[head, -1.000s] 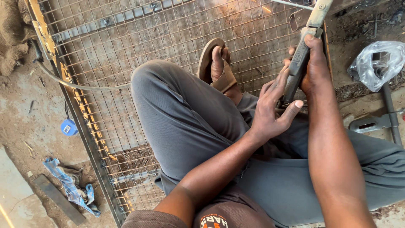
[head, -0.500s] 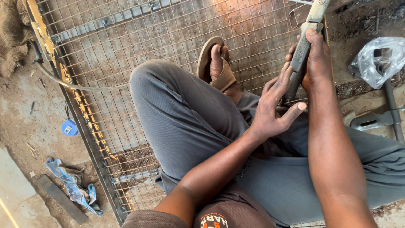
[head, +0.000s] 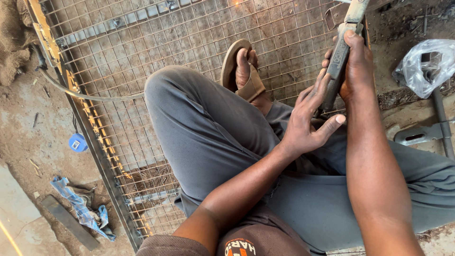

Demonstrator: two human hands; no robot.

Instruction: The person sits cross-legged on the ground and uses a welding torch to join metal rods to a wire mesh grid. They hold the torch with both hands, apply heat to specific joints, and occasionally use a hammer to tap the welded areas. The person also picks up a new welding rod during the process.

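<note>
My right hand [head: 355,66] grips the dark handle of a metal tool [head: 339,59] that points up and away, over a wire mesh panel [head: 189,38]. My left hand [head: 308,121] rests against the lower part of that handle, fingers spread, palm on it. I sit on the mesh panel in grey trousers [head: 213,137], my left knee bent, with a brown sandal [head: 237,66] on my foot pressed on the mesh.
The mesh panel has a dark steel frame [head: 95,137] along its left edge. On the dirt at left lie a small blue round object [head: 77,142], a crumpled blue rag [head: 80,211] and a flat bar [head: 68,222]. A clear plastic bag [head: 424,64] and metal bracket [head: 419,135] lie right.
Both hands and the tool have shifted slightly up and right; the left hand keeps its place against the handle.
</note>
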